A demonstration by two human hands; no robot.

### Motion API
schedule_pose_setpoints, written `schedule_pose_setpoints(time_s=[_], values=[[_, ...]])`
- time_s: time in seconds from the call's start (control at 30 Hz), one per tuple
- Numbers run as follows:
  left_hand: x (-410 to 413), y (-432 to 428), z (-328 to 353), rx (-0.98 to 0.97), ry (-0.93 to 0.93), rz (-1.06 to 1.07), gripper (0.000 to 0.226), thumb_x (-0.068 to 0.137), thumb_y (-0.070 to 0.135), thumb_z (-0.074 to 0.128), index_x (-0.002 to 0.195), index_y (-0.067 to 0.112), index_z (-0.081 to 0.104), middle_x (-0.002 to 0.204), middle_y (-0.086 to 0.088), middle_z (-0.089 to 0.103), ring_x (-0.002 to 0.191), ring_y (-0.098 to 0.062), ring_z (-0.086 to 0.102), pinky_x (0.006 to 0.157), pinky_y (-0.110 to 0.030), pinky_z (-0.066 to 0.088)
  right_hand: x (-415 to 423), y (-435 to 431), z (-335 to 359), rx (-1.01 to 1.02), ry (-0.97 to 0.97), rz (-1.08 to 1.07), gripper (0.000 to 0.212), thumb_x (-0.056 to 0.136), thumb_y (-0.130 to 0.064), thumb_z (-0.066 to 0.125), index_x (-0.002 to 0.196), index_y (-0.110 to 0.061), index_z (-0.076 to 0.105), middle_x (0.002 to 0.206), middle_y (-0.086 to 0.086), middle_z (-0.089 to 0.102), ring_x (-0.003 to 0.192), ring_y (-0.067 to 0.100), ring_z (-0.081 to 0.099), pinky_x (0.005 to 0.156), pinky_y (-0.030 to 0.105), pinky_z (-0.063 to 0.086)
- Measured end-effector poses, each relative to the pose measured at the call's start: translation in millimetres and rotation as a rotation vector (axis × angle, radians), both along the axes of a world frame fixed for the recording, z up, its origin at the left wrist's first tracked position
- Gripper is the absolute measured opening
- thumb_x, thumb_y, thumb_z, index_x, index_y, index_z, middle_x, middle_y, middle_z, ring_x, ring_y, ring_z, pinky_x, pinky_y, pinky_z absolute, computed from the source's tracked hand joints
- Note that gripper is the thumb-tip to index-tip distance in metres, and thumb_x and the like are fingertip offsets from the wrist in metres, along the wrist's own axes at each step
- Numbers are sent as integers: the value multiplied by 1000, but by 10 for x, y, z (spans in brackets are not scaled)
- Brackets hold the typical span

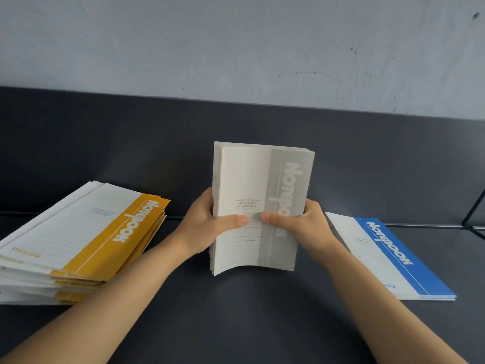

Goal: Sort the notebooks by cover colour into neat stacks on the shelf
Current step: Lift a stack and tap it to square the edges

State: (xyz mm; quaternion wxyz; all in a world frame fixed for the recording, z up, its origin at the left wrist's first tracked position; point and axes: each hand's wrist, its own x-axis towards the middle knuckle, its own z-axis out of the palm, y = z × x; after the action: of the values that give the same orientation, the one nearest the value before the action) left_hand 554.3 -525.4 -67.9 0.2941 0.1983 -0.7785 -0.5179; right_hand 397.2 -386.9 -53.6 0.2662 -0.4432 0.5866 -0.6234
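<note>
The grey notebooks point(262, 206) had off-white covers crossed low down by thin grey ruled lines, with a pale grey band down the right side carrying white lettering and a thin white line; the yellow notebooks point(78, 245) showed the same pattern, white with faint ruled lines, a mustard-yellow band, white lettering and a small yellow mark near one corner; the blue notebooks point(388, 256) were white with a bright blue band and white lettering; the shelf point(236, 324) was matte dark charcoal; the wall point(236, 35) was pale blue-grey, flecked with dark scuffs; the thin frame point(472, 210) at the right edge was black.
</note>
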Motion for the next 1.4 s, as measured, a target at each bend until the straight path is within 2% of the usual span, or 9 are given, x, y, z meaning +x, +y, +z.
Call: schedule_pose_setpoints(time_s=[0.13,0.27,0.4,0.6,0.73,0.9,1.1,1.3,1.4], values=[[-77,57,89,224,-129,22,72,61,40,75,127,29,50,117,8,65,107,-11,61,79,-26,45,-79,83,182,148,4,-8,35,67,-18,85,100,-15,71,94,-4,75,83,16,73,72,31,57],[-161,150,91,365,-272,-39,46,72,41,60,115,26,65,106,0,74,103,-22,68,88,-38,51,-176,192,188,361,-50,24,35,67,-27,84,96,-12,72,90,0,76,81,20,73,72,33,56],[-291,164,91,458,-350,-63,59,64,41,59,120,20,63,111,-8,73,105,-30,68,98,-49,51,-285,201,153,524,-40,-43,43,62,-34,87,95,-10,71,85,2,76,79,21,73,77,36,58],[-473,242,61,512,-469,-29,64,59,36,63,119,13,64,116,-16,70,107,-34,67,83,-40,56,-398,203,95,722,74,-127,46,61,-41,87,93,-15,66,86,-1,73,78,18,69,68,30,56],[-540,282,79,501,-533,-6,66,58,40,63,118,14,64,118,-16,69,107,-35,66,78,-40,57,-410,220,98,737,76,-149,35,68,-38,83,86,-17,62,85,-1,69,78,17,67,68,29,53],[-624,435,161,431,-554,15,43,78,36,60,115,15,62,113,-13,68,99,-31,67,72,-36,58,-444,262,115,789,196,-273,45,73,-50,75,79,-11,54,80,-1,58,75,16,55,76,31,42],[-690,534,181,414,-587,36,45,78,38,59,116,14,63,108,-12,69,88,-27,68,68,-33,57,-513,269,99,820,240,-322,48,71,-51,76,71,-14,46,71,0,53,74,18,54,76,32,41],[-728,562,279,-325,-819,287,56,79,60,59,112,15,61,106,2,64,97,-19,62,73,-29,47,-519,254,91,829,444,-460,51,69,-52,77,76,-12,48,69,-1,50,60,12,46,50,25,31],[-730,566,317,17,-653,159,49,86,48,63,121,15,58,119,4,59,107,-17,56,85,-28,41,-519,232,78,814,514,-502,50,71,-50,76,70,-13,43,68,-1,48,58,12,43,47,25,28]])
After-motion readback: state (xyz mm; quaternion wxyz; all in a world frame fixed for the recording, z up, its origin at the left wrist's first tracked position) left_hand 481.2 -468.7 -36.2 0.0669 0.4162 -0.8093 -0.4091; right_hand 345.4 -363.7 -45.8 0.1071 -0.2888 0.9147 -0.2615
